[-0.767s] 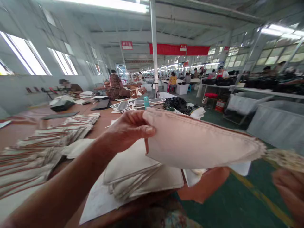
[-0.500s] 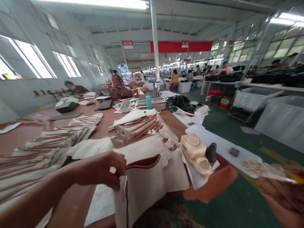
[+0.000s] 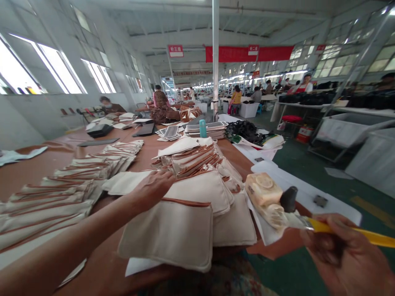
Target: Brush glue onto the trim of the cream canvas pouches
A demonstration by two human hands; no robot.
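Canvas pouches (image 3: 166,234) on brown worktable (image 3: 46,164)

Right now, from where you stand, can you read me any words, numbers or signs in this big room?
Left red sign: white characters, too small to read.
Right red sign: white characters, too small to read.
Long red banner: no readable text.
Nothing here can be quoted.

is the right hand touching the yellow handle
Touching: the head view shows the right hand closed around the yellow handle of a scraper.
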